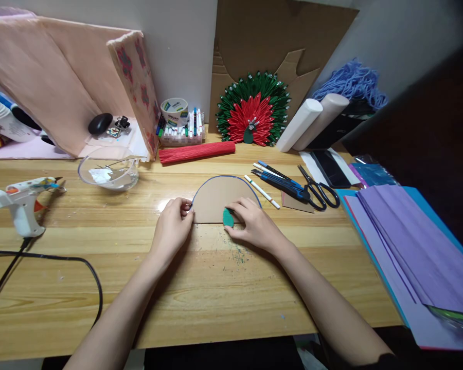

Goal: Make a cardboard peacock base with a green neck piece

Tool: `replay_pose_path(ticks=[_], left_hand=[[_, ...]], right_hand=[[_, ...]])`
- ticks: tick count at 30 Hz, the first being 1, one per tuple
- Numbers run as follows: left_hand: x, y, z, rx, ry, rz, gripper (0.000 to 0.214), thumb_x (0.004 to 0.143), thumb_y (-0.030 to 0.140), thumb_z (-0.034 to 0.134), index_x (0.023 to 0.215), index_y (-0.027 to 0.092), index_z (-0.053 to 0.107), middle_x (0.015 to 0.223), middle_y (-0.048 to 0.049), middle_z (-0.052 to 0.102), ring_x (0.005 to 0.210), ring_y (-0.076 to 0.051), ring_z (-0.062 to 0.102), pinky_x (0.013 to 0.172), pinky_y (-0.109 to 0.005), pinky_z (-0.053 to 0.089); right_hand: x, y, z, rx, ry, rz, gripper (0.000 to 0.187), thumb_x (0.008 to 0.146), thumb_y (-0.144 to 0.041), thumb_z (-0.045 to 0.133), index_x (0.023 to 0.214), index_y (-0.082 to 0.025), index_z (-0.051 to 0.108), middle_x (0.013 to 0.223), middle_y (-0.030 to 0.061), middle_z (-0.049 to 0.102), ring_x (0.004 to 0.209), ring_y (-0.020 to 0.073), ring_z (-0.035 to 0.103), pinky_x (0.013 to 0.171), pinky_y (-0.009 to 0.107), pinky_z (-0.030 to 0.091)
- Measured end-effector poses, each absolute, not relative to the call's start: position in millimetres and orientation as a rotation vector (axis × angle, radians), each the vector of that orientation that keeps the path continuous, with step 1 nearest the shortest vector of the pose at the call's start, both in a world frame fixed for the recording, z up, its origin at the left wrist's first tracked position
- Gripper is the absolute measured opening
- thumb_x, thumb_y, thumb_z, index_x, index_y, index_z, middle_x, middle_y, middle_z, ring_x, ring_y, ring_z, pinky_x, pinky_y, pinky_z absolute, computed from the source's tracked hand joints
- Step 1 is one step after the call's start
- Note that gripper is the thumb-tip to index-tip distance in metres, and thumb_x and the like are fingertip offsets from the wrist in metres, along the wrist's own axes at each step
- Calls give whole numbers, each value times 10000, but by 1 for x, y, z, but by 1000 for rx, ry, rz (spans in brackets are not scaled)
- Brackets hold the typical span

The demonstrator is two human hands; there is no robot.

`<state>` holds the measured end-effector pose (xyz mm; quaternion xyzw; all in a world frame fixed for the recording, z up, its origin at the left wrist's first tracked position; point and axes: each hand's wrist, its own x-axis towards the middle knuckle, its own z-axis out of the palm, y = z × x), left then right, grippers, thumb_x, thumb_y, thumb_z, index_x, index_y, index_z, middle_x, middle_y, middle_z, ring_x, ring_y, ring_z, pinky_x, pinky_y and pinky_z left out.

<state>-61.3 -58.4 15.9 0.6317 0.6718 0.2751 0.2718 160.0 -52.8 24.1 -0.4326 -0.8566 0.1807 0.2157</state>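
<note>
A brown cardboard half-circle (210, 203) with a blue line along its curved edge lies on the wooden table, straight side toward me. My left hand (173, 223) grips its left edge between thumb and fingers. Over the lower middle of the cardboard, my right hand (252, 221) pinches a small green oval piece (227, 218), which looks like paper or felt. Whether that piece touches the cardboard, I cannot tell. Just right of the cardboard lie a white marker (261, 191), a utility knife (281, 184) and black scissors (318, 190).
A hot glue gun (21, 205) with a black cable stands at left, near a clear bowl (108, 177). Behind are a red crepe roll (196, 152), a box of markers (183, 131) and a red-green peacock (252, 115). Purple sheets (420, 246) lie at right.
</note>
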Motion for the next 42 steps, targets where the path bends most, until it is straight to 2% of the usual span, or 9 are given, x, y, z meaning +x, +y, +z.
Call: replay_pose_path(ticks=[8, 20, 35, 42], left_hand=[[-61, -59, 17, 1692, 1816, 741, 193, 796, 263, 505, 943, 163, 582, 881, -61, 625, 768, -171, 584, 706, -309, 468], [-61, -58, 15, 1699, 1810, 751, 190, 790, 240, 499, 942, 161, 582, 879, -59, 622, 765, -164, 581, 709, -304, 468], [-62, -58, 15, 1740, 1828, 729, 245, 745, 147, 460, 953, 162, 588, 887, -61, 624, 797, -173, 585, 729, -307, 466], [-61, -57, 15, 1736, 1826, 731, 247, 728, 151, 473, 948, 169, 585, 886, -57, 626, 777, -169, 588, 720, -308, 475]], right_hand=[[159, -52, 23, -1214, -2383, 484, 344, 723, -233, 629, 1050, -153, 561, 959, 106, 582, 918, 246, 527, 823, 381, 455], [160, -52, 20, -1211, -2345, 484, 357, 715, -226, 632, 1061, -183, 557, 976, 100, 574, 929, 252, 530, 819, 392, 464], [160, -53, 21, -1249, -2339, 500, 368, 715, -260, 646, 1065, -177, 567, 1009, 106, 556, 966, 255, 525, 852, 397, 464], [164, -55, 27, -1264, -2327, 552, 476, 709, -332, 684, 1142, -195, 544, 1061, 108, 567, 1002, 263, 536, 870, 415, 464]])
